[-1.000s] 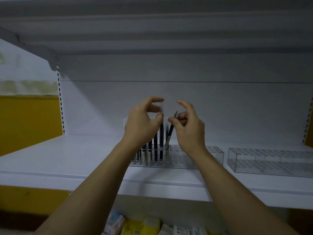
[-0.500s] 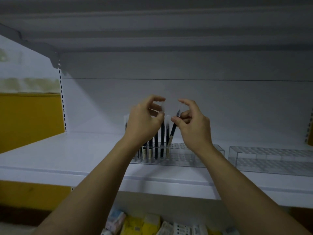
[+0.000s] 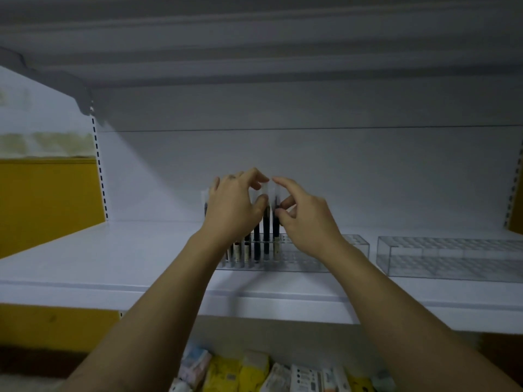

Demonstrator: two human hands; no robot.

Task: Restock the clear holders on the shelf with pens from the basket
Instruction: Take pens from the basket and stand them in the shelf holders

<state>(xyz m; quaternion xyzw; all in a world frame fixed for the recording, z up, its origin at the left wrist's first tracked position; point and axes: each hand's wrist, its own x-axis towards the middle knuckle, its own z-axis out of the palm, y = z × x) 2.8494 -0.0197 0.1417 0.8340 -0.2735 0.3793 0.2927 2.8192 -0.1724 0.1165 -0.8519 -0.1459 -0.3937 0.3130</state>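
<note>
**Nearly seated: a pen goes into the holder**

Here both hands work over the left end of the holder point(image 3: 325, 257), which sits on the shelf point(image 3: 113, 256). The right hand point(image 3: 307, 222) has its grip closed on a pen point(image 3: 276, 226). Thumb and middle finger pinch the dark barrel just under the clear cap, the forefinger is raised, and the pen's foot is down in a slot. The left hand point(image 3: 235, 210) curls over the row of pens point(image 3: 257, 246) beside it, thumb and forefinger pinching one clear cap. A second holder point(image 3: 452, 258) stands to the right with no pens in it. The basket is out of view.

The pens look light, stiff and smooth, so a fingertip pinch high on the barrel should steer them best. A cap may pull off if it takes the load. The thin-walled holder could slide if pushed sideways.
</note>
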